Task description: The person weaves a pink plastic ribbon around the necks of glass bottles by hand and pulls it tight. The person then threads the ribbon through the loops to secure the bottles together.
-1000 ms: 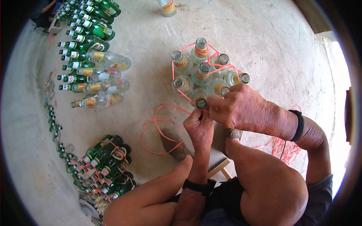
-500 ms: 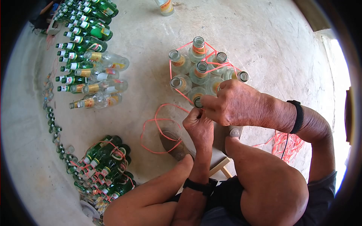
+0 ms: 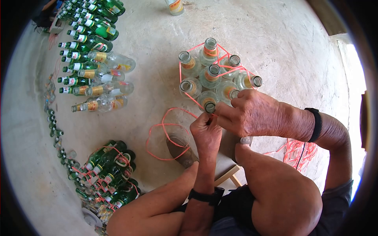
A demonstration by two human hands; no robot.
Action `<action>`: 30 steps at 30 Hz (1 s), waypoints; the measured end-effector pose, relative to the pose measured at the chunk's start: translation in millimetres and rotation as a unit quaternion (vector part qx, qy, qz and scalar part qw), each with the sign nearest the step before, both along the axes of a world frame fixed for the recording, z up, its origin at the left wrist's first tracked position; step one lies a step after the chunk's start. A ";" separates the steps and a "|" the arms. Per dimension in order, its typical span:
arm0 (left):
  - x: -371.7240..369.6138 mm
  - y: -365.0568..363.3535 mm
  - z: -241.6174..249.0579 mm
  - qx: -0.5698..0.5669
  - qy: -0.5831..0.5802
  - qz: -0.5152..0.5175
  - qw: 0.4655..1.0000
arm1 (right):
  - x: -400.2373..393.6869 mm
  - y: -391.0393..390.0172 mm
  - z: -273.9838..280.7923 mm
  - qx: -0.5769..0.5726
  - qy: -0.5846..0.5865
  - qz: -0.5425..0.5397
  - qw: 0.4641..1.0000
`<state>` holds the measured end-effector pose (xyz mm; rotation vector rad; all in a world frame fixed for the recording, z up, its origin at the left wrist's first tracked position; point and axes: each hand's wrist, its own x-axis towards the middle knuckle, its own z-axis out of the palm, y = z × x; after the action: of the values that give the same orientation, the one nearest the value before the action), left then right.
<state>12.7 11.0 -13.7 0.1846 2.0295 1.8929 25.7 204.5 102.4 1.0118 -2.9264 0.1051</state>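
A cluster of several clear glass bottles [image 3: 210, 76] stands upright on the floor in front of me, with pink plastic twine [image 3: 190, 96] running around and between the necks. My left hand [image 3: 206, 131] is closed on the twine just below the nearest bottle's mouth. Beside it, my right hand [image 3: 245, 114] is closed too, its fingers pinching the twine close to that same bottle and partly covering another. A loose loop of the twine trails to the left, over my shoe [image 3: 180, 151].
Rows of green bottles [image 3: 94, 43] and a few clear bottles [image 3: 108, 89] lie at the left. Bundled green bottles [image 3: 112, 169] lie nearer. A heap of pink twine [image 3: 300, 154] sits at my right, and a lone bottle [image 3: 175, 7] stands at the far edge.
My right hand has shifted slightly right and down, away from the nearest bottle's mouth, which shows more fully. My left hand stays almost in place. The view has moved a little.
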 end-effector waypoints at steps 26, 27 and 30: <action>-7.4 -4.8 11.0 -0.007 -0.086 -0.038 0.996 | -12.5 4.8 13.7 -0.210 -0.268 -0.115 0.933; -7.7 -4.1 10.8 -0.005 -0.068 -0.037 0.997 | -12.8 5.6 15.3 -0.224 -0.273 -0.123 0.927; -8.6 -4.4 18.6 -0.013 -0.092 -0.045 0.995 | -14.3 8.6 20.6 -0.283 -0.279 -0.147 0.906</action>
<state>4.1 6.6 4.9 0.0902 1.8901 1.7586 11.4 213.1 123.0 0.4907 -3.1249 1.3402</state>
